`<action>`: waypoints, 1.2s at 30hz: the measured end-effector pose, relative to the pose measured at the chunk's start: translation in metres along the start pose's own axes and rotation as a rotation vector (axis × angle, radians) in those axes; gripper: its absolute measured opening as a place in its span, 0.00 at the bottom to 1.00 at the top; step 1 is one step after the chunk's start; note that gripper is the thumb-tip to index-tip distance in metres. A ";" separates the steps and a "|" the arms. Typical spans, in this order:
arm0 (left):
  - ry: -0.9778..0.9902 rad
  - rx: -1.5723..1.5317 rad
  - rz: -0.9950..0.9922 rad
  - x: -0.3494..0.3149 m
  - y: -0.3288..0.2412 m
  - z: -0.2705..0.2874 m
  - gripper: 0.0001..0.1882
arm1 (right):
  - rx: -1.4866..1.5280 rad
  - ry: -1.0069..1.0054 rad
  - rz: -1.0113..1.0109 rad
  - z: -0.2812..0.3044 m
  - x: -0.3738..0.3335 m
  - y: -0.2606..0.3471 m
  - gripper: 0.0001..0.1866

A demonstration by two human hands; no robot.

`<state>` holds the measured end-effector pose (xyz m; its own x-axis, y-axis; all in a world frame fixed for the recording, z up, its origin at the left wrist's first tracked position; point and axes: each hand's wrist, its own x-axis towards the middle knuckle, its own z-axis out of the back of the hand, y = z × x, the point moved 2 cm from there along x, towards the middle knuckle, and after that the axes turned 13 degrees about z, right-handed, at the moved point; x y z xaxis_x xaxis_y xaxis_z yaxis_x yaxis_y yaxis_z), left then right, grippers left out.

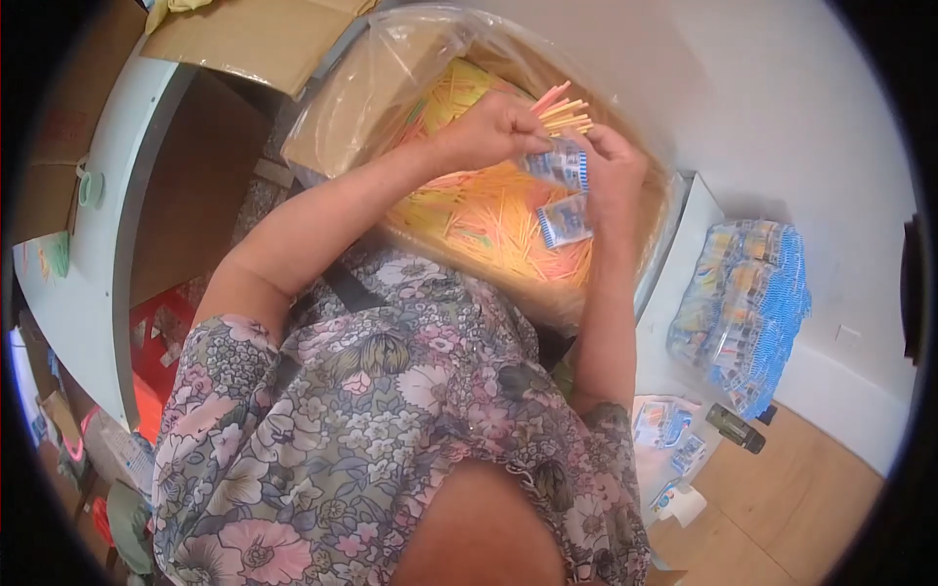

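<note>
Over a plastic-lined carton (337, 117), my two hands meet at a small clear packet (557, 164) with a blue striped edge. My left hand (498, 129) pinches its upper left side. My right hand (616, 176) grips it from the right, thumb and fingers closed. A bundle of thin pink and yellow sticks (565, 112) pokes up between the hands; its lower ends are hidden by fingers and packet. A second blue-edged packet (567, 221) hangs below, against my right hand. Loose pink, yellow and green sticks (489, 225) fill the carton.
On the right, a clear bag of many blue-edged packets (747, 303) leans by the wall. Near it lie a dark green cylinder (735, 428) and loose packets (666, 425). A white curved tabletop (103, 264) stands left, with a cardboard flap (244, 44) at the far left.
</note>
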<state>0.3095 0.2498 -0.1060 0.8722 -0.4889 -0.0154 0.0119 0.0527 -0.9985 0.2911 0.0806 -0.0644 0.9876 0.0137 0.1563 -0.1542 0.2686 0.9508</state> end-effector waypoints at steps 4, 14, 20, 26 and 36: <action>-0.078 0.126 -0.059 0.009 0.009 0.006 0.05 | 0.014 0.011 0.019 0.008 0.003 0.004 0.07; -0.120 0.145 -0.058 0.008 0.001 0.012 0.05 | -0.366 0.400 -0.106 -0.009 -0.022 -0.082 0.13; -0.009 0.277 -0.055 0.002 -0.004 0.007 0.04 | 0.507 0.146 -0.300 0.002 -0.001 -0.037 0.16; 0.018 0.517 -0.215 0.004 0.017 -0.004 0.05 | -0.306 0.136 0.162 -0.025 0.008 -0.006 0.14; 0.123 0.234 -0.325 0.014 0.011 0.005 0.03 | -0.277 -0.108 0.086 0.018 0.006 -0.001 0.09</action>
<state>0.3246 0.2483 -0.1166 0.7396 -0.6127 0.2786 0.4006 0.0680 -0.9137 0.2968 0.0627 -0.0596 0.9601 -0.0504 0.2750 -0.2091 0.5235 0.8260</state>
